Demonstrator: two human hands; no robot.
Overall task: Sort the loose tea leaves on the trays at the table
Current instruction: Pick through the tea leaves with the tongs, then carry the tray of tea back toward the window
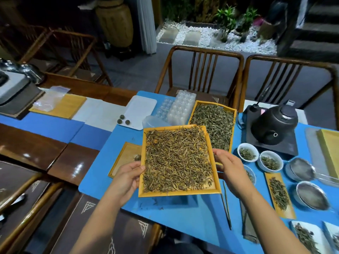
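Both hands grip one bamboo tray: the left hand (128,176) curls around its left rim, thumb on top near the near-left corner, and the right hand (229,169) clasps the right rim, fingers under and thumb over. The held tray (217,184) seems lifted clear of the blue mat (102,173), judging by the shadow below its near edge, and it carries a thin, even layer of brownish-gold tea leaves (176,160).

To do this step well, I judge the tray should stay level, with small, gentle shakes so that leaves spread without spilling over the low rim; a few strays already lie on the mat just below.

Behind it, partly overlapped at its near end, a second tray (190,114) of greener leaves (214,123) rests on the mat toward the tabletop's far edge. A nearly empty third tray (126,153) lies just to the left, and tweezers (226,204) lie on the mat beside the right hand, handy for picking out odd pieces.
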